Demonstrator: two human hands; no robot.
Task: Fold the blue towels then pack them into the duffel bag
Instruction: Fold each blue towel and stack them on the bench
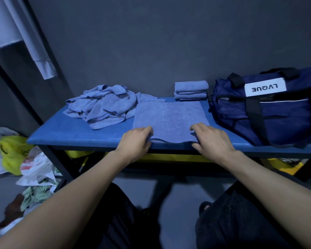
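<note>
A blue towel [169, 119] lies spread flat on the blue table [61, 130], its near edge at the table's front. My left hand [136, 141] pinches the near left corner of that towel. My right hand [210, 139] pinches the near right corner. A heap of unfolded blue towels [104, 105] lies to the left. A stack of folded blue towels [190, 90] stands at the back against the wall. The navy duffel bag [269, 112] with a white label sits on the table's right end.
A dark wall runs right behind the table. Plastic bags [25, 159] and loose cloth lie on the floor at the left. Yellow items [169, 157] sit under the table. My legs are below the front edge.
</note>
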